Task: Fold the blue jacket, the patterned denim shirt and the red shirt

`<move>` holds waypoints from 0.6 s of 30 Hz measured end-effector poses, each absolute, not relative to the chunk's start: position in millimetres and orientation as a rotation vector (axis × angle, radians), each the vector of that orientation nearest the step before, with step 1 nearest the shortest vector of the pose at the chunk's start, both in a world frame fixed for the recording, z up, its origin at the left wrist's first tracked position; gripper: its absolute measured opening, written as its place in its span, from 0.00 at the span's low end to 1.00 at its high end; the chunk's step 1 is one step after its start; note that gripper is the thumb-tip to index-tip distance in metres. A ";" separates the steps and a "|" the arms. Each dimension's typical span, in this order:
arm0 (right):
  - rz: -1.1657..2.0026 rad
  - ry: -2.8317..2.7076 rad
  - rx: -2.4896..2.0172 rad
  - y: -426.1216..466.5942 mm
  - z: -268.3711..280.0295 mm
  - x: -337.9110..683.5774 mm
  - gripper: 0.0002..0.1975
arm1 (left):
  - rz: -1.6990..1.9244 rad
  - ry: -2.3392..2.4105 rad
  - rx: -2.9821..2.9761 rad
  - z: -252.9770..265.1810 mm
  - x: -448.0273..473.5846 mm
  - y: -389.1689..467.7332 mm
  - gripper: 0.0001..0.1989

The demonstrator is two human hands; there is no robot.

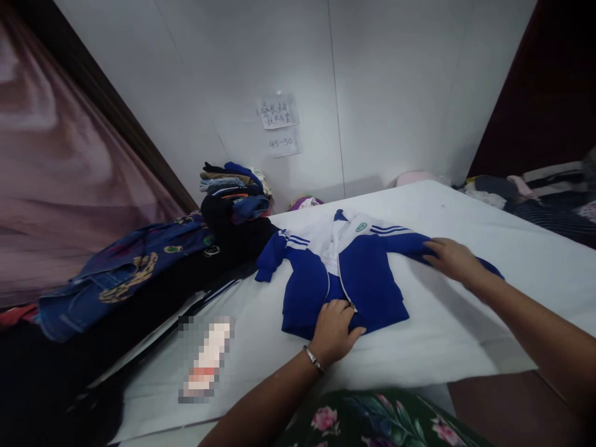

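Blue-and-white zip-front fabric jacket [370,276], in the head view, lies front up with its zip undone on a white cloth-covered table [447,335], its hem under the left hand [334,330] and its collar beyond both hands. The left hand rests on the hem beside the zip's lower end, fingers loosely bent and thumb spread away from them; a silver-coloured metal bracelet [313,359] circles that wrist. The right hand [449,257] has its fingers on the outstretched blue sleeve [410,243], whose end shows past the wrist; whether they pinch the fabric, I cannot tell. The other sleeve [271,256] is bent, beyond and left of the left hand, by a heap of black clothes [237,239]. Farther beyond stands a stack of folded multicoloured clothes [233,181]. Handwritten white paper notes [279,124] hang on the pale wall panel [386,93] beyond the hands.
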State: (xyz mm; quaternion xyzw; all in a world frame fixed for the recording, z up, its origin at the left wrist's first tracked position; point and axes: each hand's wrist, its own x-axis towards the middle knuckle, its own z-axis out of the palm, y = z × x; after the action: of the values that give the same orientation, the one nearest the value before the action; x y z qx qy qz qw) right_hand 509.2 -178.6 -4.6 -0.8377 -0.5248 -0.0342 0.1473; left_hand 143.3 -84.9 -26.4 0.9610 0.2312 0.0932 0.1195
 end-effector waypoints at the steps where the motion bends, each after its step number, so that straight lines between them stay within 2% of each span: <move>1: -0.132 -1.410 -2.576 -194.3 -11.6 526.0 0.24 | 0.255 0.689 2.822 -28.1 142.1 -85.3 0.20; 4: 0.090 -1.195 -2.837 -230.7 -32.1 555.9 0.31 | 0.147 0.711 2.884 -31.5 145.5 -82.4 0.20; 7: 0.180 -1.238 -2.755 -244.7 -38.4 567.4 0.26 | 0.097 0.652 2.959 -27.2 154.6 -76.7 0.11; 10: 0.098 -1.128 -2.741 -248.2 -18.3 583.1 0.21 | 0.118 0.679 2.920 -16.0 163.2 -79.0 0.10; 15: -0.269 -0.893 -2.857 -264.3 28.7 625.7 0.23 | 0.147 0.444 2.911 -12.5 174.9 -111.0 0.11; 18: -0.229 -0.922 -2.924 -267.2 30.6 629.7 0.24 | 0.092 0.342 2.916 -21.1 175.9 -124.5 0.12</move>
State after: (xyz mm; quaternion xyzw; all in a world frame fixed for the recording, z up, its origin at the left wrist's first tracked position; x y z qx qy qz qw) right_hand 629.7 -267.2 30.6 -0.9505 -0.2998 -0.0743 0.0334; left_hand 175.9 -124.5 -21.1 0.9876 0.1157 0.0310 0.1020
